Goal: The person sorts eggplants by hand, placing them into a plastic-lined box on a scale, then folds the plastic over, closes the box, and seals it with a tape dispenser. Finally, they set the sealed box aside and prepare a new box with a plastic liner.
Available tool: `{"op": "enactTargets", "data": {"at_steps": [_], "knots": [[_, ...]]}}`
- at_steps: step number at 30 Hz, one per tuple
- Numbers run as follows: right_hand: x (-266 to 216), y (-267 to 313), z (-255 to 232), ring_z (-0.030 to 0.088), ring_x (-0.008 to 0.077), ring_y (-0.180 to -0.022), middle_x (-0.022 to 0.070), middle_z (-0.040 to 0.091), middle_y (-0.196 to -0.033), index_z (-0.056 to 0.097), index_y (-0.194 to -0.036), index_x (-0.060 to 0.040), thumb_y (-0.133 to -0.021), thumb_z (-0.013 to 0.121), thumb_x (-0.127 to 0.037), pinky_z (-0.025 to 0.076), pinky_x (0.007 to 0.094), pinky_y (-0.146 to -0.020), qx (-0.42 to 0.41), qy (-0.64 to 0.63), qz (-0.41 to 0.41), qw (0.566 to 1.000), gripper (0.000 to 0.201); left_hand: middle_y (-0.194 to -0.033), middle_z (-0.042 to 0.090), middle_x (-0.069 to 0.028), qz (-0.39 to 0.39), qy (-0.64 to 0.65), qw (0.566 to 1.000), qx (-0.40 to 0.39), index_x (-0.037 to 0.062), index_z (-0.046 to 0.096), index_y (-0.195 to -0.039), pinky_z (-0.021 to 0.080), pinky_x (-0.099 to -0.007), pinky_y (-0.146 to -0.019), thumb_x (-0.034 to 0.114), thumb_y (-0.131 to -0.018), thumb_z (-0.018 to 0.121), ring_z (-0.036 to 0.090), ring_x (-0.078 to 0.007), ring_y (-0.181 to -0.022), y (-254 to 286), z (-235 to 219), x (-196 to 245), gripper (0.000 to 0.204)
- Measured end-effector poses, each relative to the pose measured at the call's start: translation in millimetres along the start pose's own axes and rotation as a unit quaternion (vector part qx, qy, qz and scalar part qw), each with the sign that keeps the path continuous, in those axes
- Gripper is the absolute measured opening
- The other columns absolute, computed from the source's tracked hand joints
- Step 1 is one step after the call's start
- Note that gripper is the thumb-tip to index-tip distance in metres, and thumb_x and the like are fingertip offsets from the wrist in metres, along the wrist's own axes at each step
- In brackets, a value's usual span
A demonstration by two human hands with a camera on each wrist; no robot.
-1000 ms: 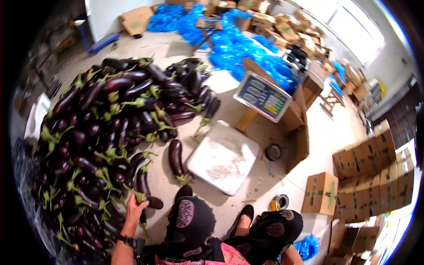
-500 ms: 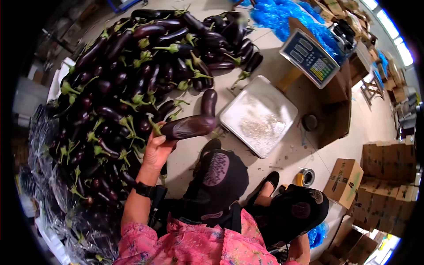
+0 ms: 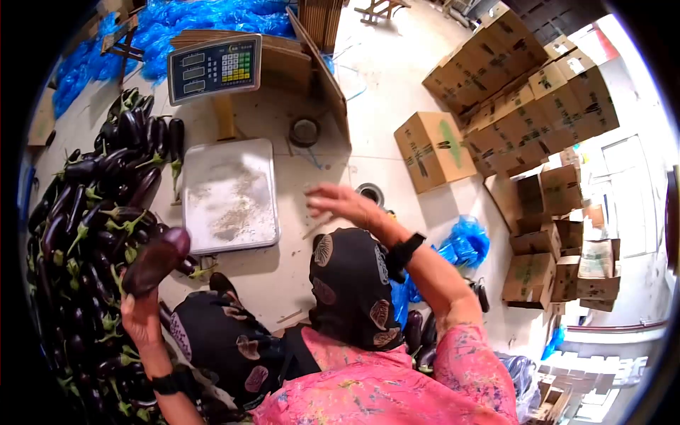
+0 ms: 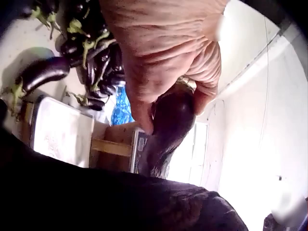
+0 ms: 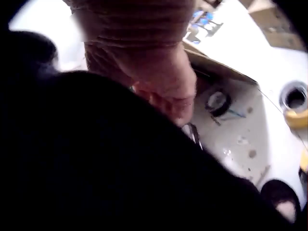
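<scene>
My left hand point(image 3: 142, 320) grips a dark purple eggplant point(image 3: 157, 262) by its stem end, raised beside the left knee at the edge of a big eggplant heap point(image 3: 78, 241). Seen from the left wrist, thumb and fingers close round the top of the eggplant point(image 4: 173, 113), its body pointing away from the palm. My right hand point(image 3: 343, 203) hovers over the right knee with fingers loosely extended and nothing in them. In the right wrist view, dark cloth hides part of this hand point(image 5: 166, 91).
A platform scale with a whitish pan point(image 3: 230, 195) and a keypad display point(image 3: 214, 69) stands ahead. A tape roll point(image 3: 370, 193) lies near the right hand. One closed carton point(image 3: 433, 151) sits before stacked cartons point(image 3: 538, 92). Blue plastic point(image 3: 464, 241) lies by the right knee.
The left hand has picked the eggplant up from the heap's edge and lifted it. The head view has swung right, and the right hand has come up into view.
</scene>
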State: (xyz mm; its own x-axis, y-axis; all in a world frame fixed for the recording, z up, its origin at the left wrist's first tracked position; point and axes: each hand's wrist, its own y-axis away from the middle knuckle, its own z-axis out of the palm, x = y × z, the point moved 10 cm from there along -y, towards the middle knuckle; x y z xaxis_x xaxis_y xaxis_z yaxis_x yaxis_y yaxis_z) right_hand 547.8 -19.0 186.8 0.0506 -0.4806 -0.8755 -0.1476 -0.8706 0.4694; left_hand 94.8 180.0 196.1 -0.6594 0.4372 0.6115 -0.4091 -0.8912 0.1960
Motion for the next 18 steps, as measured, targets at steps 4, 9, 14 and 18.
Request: {"op": "enactTargets", "data": {"at_steps": [4, 9, 14, 18], "knots": [[-121, 1, 50, 0.059, 0.0250, -0.118, 0.0195, 0.050, -0.142, 0.036, -0.150, -0.0069, -0.091, 0.069, -0.039, 0.051, 0.0351, -0.089, -0.094, -0.023, -0.100, 0.990, 0.075, -0.136, 0.051, -0.0205, -0.045, -0.142, 0.985, -0.086, -0.0024, 0.039, -0.140, 0.035, -0.0488, -0.114, 0.016, -0.077, 0.064, 0.049, -0.0343, -0.130, -37, 84, -28, 0.070], [-153, 6, 78, 0.060, 0.0205, -0.110, 0.0138, 0.062, -0.125, 0.045, -0.144, -0.0009, -0.088, 0.071, -0.040, 0.052, 0.0324, -0.085, -0.195, -0.021, -0.117, 0.974, 0.073, -0.119, 0.059, -0.0132, -0.116, -0.209, 0.953, -0.185, -0.0017, 0.043, -0.135, 0.046, -0.0395, -0.103, 0.017, -0.072, 0.065, 0.060, -0.0249, -0.112, -35, 202, -64, 0.070], [-114, -1, 62, 0.062, 0.0169, -0.096, 0.0094, 0.065, -0.110, 0.056, -0.133, -0.0014, -0.087, 0.069, -0.046, 0.052, 0.0311, -0.080, -0.153, -0.053, -0.087, 0.983, 0.065, -0.131, 0.054, -0.0175, -0.180, -0.208, 0.934, -0.227, -0.0006, 0.041, -0.140, 0.042, -0.0465, -0.109, 0.015, -0.074, 0.062, 0.054, -0.0320, -0.124, -61, 212, -101, 0.071], [-105, -12, 47, 0.069, 0.0215, -0.078, 0.0147, 0.067, -0.101, 0.056, -0.123, 0.0027, -0.085, 0.072, -0.042, 0.058, 0.0333, -0.065, -0.099, -0.133, -0.136, 0.977, 0.062, -0.135, 0.051, -0.0148, -0.203, -0.278, 0.894, -0.285, 0.0010, 0.037, -0.145, 0.039, -0.0415, -0.110, 0.020, -0.086, 0.063, 0.051, -0.0267, -0.127, -89, 240, -124, 0.067]]}}
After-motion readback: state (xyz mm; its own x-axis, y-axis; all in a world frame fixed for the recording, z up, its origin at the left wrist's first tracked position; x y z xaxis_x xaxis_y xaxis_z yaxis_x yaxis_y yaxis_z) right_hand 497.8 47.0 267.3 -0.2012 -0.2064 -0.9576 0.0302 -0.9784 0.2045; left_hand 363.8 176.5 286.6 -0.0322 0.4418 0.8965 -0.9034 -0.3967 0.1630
